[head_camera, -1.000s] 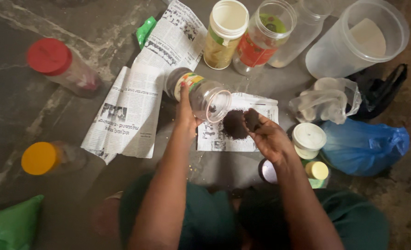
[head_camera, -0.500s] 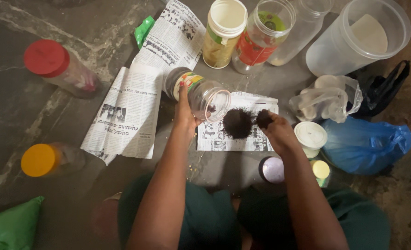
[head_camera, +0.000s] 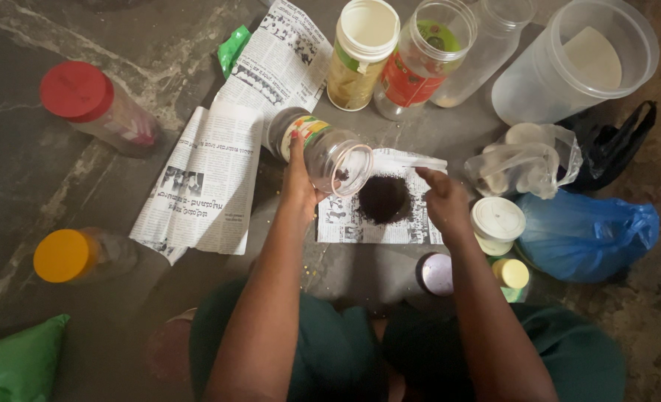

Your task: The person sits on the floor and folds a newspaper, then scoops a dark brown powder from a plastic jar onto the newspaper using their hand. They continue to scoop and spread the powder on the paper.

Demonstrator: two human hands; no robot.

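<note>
My left hand [head_camera: 298,182] grips a clear open jar [head_camera: 323,152] with a coloured label. The jar is tilted on its side, mouth toward a heap of dark powder [head_camera: 382,199]. The heap lies on a small newspaper sheet [head_camera: 345,219] on the floor. My right hand [head_camera: 448,205] is at the sheet's right edge, palm down. Its fingers are closed on the sheet's slightly raised upper right corner. A few dark grains cling inside the jar's mouth.
A larger newspaper [head_camera: 211,175] lies left. Around it stand a red-lidded jar [head_camera: 77,93], a yellow-lidded jar [head_camera: 64,254], a white-lidded jar [head_camera: 360,52], an open red-labelled jar [head_camera: 419,59] and a big clear tub [head_camera: 568,67]. A blue bag [head_camera: 583,234] and small lidded pots [head_camera: 498,223] sit right.
My right hand held a pinch of dark powder over the sheet; it has moved right to the sheet's edge, and no powder shows in it. The jar stays tilted in my left hand.
</note>
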